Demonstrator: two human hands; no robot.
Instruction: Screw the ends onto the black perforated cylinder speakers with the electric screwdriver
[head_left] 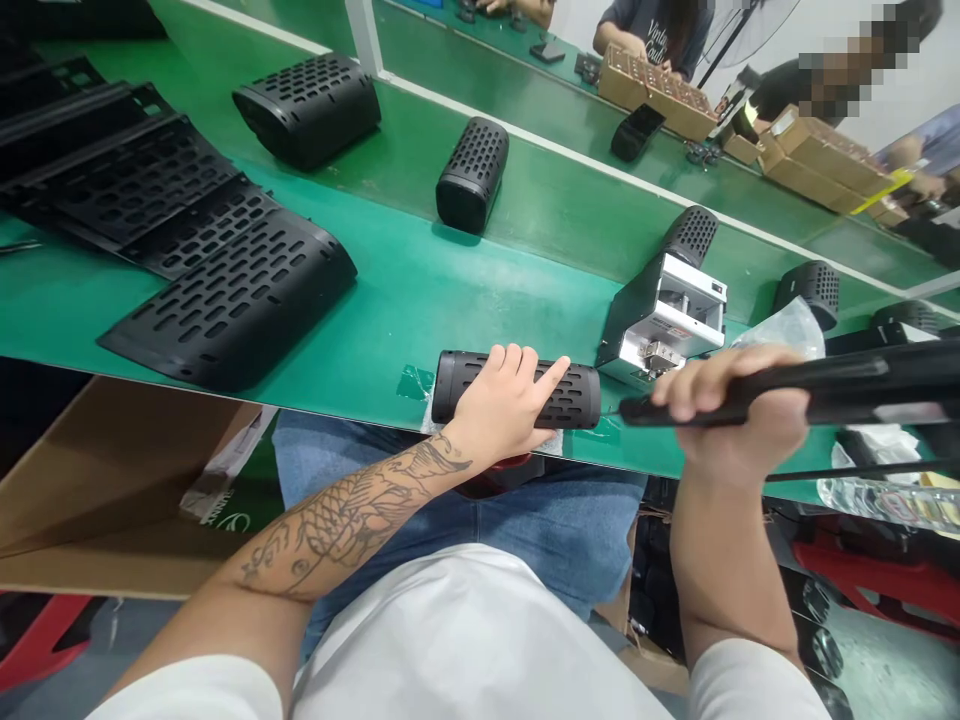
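A black slotted housing [576,397] lies on its side near the front edge of the green table [420,290]. My left hand [504,405] is laid over its middle and grips it, the thumb on the near side. Closed around a black electric screwdriver [862,385] is my right hand [739,405]. The screwdriver is held level, its thin bit pointing left at the right end of the housing; whether the bit touches cannot be made out. Just behind my right hand stands a silver-and-black screw feeder [667,325].
Stacked black slotted shells [232,290] spread across the left of the table. More housings stand farther back, one at the left [311,110] and one in the centre [474,170]. A clear plastic bag [787,330] lies at right. People work beyond the white rail [600,172], near cardboard trays [652,90].
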